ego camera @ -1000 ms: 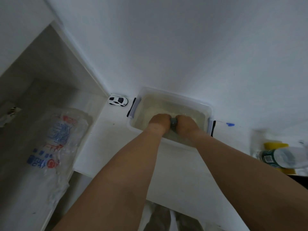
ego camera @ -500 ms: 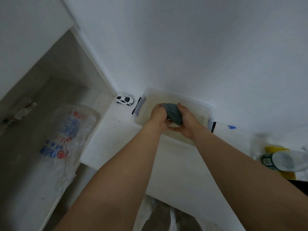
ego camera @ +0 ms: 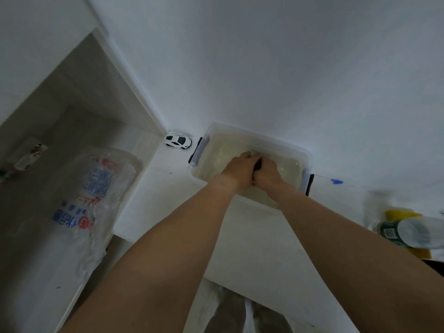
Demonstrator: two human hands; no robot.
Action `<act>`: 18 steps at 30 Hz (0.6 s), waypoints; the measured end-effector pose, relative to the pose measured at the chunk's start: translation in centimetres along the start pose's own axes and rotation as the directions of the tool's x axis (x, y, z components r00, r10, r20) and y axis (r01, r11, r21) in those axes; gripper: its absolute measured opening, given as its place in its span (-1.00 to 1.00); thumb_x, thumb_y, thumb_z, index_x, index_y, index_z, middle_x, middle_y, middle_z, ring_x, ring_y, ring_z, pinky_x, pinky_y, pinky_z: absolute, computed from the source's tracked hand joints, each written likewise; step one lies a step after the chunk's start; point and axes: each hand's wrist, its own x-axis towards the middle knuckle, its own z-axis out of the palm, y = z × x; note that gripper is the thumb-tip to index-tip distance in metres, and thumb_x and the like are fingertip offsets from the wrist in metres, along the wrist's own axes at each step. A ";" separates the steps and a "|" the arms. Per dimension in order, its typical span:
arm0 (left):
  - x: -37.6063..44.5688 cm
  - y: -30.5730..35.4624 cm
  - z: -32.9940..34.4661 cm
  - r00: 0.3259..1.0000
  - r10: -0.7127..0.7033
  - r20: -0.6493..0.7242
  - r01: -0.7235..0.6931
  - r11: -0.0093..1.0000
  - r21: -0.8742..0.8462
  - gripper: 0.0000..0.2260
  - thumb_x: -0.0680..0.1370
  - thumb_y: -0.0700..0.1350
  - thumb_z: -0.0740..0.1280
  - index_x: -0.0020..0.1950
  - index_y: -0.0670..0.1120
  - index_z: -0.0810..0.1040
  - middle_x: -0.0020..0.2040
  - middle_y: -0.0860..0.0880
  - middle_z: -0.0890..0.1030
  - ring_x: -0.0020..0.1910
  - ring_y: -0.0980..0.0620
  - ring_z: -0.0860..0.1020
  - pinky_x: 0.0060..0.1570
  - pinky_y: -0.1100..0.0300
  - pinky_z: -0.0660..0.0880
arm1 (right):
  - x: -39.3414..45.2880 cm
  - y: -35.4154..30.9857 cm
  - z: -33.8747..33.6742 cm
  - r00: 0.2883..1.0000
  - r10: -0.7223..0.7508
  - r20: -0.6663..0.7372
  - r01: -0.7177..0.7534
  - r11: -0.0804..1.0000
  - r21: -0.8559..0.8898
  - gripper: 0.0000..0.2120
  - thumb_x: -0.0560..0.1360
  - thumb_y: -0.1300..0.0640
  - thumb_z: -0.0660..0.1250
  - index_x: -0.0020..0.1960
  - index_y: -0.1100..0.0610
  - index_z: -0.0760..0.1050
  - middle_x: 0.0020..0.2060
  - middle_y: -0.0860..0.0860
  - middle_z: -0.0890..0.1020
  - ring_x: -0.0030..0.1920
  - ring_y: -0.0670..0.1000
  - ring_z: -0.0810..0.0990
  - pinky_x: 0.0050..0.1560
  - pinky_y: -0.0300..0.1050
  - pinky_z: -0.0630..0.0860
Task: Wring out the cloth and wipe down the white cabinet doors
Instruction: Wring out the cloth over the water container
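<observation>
The left hand [ego camera: 236,170] and right hand [ego camera: 268,173] are pressed knuckle to knuckle over the clear plastic tub [ego camera: 304,156] at the far edge of the white surface [ego camera: 168,188], fingers curled tight round the cloth [ego camera: 257,166]; this placement is judged to let squeezed water fall back into the tub. Only a thin dark strip of the cloth shows between the fists, bunched small. A toy car [ego camera: 178,141] sits just left of the tub.
</observation>
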 end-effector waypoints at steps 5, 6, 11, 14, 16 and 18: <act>1.0 -0.6 0.7 0.997 -0.054 0.051 0.045 0.986 0.163 -0.42 0.56 -0.28 0.29 0.55 -0.12 0.20 0.37 -0.21 0.35 0.25 -0.25 0.42 0.15 -0.06 0.46 | 0.9 0.0 -0.5 0.991 -0.120 0.064 0.136 0.892 -0.431 -0.90 0.51 0.32 0.27 -0.02 0.21 0.53 0.03 0.22 0.63 0.02 0.16 0.57 -0.07 -0.14 0.38; 1.2 -0.9 0.9 0.996 -0.054 0.068 0.042 0.984 0.171 -0.45 0.57 -0.25 0.29 0.54 -0.11 0.21 0.34 -0.22 0.36 0.24 -0.26 0.43 0.13 -0.05 0.46 | 1.3 0.1 -0.6 0.992 -0.108 0.064 0.126 0.885 -0.448 -0.91 0.49 0.32 0.29 -0.05 0.20 0.54 0.01 0.21 0.64 0.00 0.16 0.59 -0.10 -0.14 0.40; 1.7 -2.1 1.6 0.992 -0.091 0.089 0.067 0.968 0.241 -0.57 0.61 -0.18 0.24 0.48 -0.07 0.28 0.33 -0.23 0.40 0.26 -0.26 0.47 0.16 -0.07 0.48 | 1.6 0.6 -0.5 0.975 -0.077 0.209 0.162 0.889 -0.428 -0.91 0.42 0.31 0.31 -0.21 0.15 0.50 -0.25 0.04 0.57 -0.11 0.10 0.55 -0.05 -0.16 0.38; 1.8 -2.6 1.5 0.975 -0.171 0.142 0.141 0.970 0.197 -0.47 0.61 -0.20 0.23 0.56 -0.11 0.15 0.43 -0.27 0.32 0.39 -0.30 0.38 0.29 -0.08 0.41 | 1.2 0.4 -0.8 0.959 -0.132 0.250 0.206 0.933 -0.295 -0.85 0.39 0.32 0.36 -0.06 0.17 0.53 -0.29 -0.01 0.56 -0.26 -0.02 0.54 -0.27 -0.24 0.42; 1.7 -2.6 1.1 0.972 -0.178 0.154 0.158 0.978 0.134 -0.50 0.63 -0.21 0.22 0.54 -0.16 0.17 0.40 -0.28 0.40 0.35 -0.27 0.43 0.21 -0.04 0.43 | 0.9 0.1 -1.1 0.960 -0.085 0.267 0.151 0.960 -0.237 -0.90 0.44 0.36 0.29 -0.14 0.21 0.53 -0.35 0.06 0.58 -0.36 0.01 0.54 -0.41 -0.26 0.45; 1.4 -2.4 0.4 0.974 -0.197 0.110 0.193 0.980 0.038 -0.59 0.64 -0.19 0.21 0.48 -0.17 0.26 0.30 -0.25 0.51 0.22 -0.23 0.53 0.12 -0.01 0.47 | 0.7 0.0 -1.0 0.975 0.052 0.217 -0.027 0.993 -0.118 -0.82 0.51 0.39 0.20 -0.14 0.22 0.55 -0.35 0.15 0.60 -0.41 0.06 0.53 -0.51 -0.24 0.42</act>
